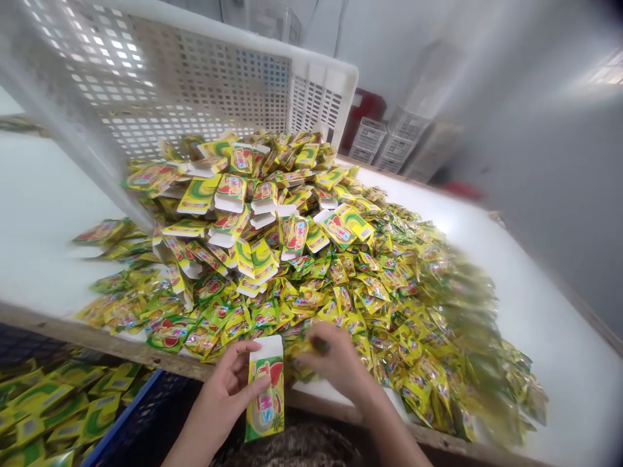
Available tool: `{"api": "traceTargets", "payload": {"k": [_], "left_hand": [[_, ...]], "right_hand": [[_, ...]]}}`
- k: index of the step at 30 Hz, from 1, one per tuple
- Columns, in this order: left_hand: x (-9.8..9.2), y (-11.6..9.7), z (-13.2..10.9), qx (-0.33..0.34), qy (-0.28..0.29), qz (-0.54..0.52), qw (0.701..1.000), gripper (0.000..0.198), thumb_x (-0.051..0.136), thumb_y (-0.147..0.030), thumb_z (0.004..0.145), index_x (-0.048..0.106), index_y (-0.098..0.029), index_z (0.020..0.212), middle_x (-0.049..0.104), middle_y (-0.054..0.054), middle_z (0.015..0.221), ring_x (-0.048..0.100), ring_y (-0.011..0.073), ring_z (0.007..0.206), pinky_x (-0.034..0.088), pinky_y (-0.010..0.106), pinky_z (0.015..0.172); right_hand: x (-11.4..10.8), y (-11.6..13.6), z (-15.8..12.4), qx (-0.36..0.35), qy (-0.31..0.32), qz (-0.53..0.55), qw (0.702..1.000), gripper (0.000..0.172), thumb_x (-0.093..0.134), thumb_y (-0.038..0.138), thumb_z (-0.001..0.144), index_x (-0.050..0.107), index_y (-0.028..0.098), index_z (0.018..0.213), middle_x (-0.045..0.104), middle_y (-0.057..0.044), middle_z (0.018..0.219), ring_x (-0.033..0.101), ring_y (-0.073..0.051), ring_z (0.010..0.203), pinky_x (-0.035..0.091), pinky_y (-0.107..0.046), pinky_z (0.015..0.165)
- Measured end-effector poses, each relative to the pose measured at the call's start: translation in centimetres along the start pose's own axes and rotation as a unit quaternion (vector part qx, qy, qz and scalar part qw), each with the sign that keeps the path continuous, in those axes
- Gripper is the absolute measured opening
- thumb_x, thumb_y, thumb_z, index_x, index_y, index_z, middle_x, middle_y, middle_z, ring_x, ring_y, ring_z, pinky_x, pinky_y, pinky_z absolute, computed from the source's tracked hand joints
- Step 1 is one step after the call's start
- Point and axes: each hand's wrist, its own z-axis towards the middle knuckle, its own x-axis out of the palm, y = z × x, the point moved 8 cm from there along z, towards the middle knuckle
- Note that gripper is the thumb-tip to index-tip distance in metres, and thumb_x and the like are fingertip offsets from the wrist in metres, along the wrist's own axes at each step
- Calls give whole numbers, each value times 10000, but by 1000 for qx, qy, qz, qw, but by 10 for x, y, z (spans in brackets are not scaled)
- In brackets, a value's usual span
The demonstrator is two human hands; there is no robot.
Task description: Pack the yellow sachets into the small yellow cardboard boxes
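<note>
My left hand (pixel 228 384) is closed around a small yellow and green carton (pixel 265 395), with the thumb across its printed front. The carton stands nearly upright, its white end flap raised at the top. Just to its right, my right hand (pixel 333 360) is low over a spread of small shiny yellow-green packets (pixel 389 311). Its fingers are curled and a little blurred, and what lies in them is too unclear to name. Behind both hands, a heap of cartons (pixel 231 188), many with white end flaps showing, rests among the packets.
A white perforated plastic crate (pixel 209 78) lies tipped behind the heap on the white tabletop (pixel 549 305). Below the table's front edge at left, a blue crate (pixel 124 418) holds several yellow-green cartons (pixel 63 412). White baskets (pixel 396 149) stand against the far wall.
</note>
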Motion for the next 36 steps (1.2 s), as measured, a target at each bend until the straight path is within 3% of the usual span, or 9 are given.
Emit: {"api": "traceTargets", "payload": {"k": [4,10,13,16,18,23,27,30,36], "left_hand": [[14,4,5,39,7,35,999,501,805,-344,692,520,-255,1095,718,53,1115,698,229,975,567,297,832],[50,2,9,82,-2,54,995,463,764,-381,712,564,-250,1109,717,54,1128,703,238,985,562,296,842],[60,2,11,74,30,61,995,462,758,-350,728,567,-247,1135,698,72,1191,685,253,1049,552,318,878],[72,3,11,52,85,51,994,530,747,-312,762,515,-258,1236,663,89,1270,650,258,1131,526,342,946],[81,4,8,36,118,28,992,570,737,-301,782,476,-266,1286,656,96,1284,647,266,1138,523,363,955],[90,5,2,33,141,21,989,607,736,-281,793,455,-294,1331,607,86,1361,587,280,1227,523,351,950],[87,8,-5,26,148,34,988,621,736,-285,793,465,-277,1351,667,91,1273,629,282,1162,518,363,946],[85,14,-11,18,134,24,991,612,726,-306,800,469,-264,1353,696,94,1211,640,290,1139,523,382,936],[75,22,-14,28,102,47,993,574,759,-295,766,540,-272,1296,648,85,1301,573,296,1240,487,379,1011]], "right_hand": [[-36,-31,-9,71,-48,162,983,294,760,406,743,607,194,877,582,23,693,531,-149,633,420,-250,594],[-66,-44,-17,65,-146,5,987,177,729,271,763,576,186,735,452,60,636,403,-109,611,329,-229,579],[-66,-42,-20,88,-156,86,980,183,719,283,770,558,196,780,394,72,618,381,-103,568,330,-221,534],[-66,-27,-22,87,-137,263,951,278,730,299,779,568,227,994,511,36,774,507,-124,654,441,-228,587],[-66,-8,-21,55,-107,295,948,369,745,263,774,582,261,1106,565,6,933,570,-145,790,488,-249,685],[-55,25,-24,-21,-28,106,994,210,713,145,793,689,231,983,654,-10,933,602,-160,875,463,-254,780],[-47,27,-27,-23,19,81,996,256,693,90,788,680,219,1009,701,-12,1008,641,-159,934,465,-250,852],[-41,32,-28,-34,58,28,997,262,671,48,771,698,210,976,708,-2,938,641,-151,874,468,-236,813],[-21,63,-32,-105,154,-65,980,177,597,26,808,672,187,804,667,-22,911,605,-160,916,453,-248,852]]}}
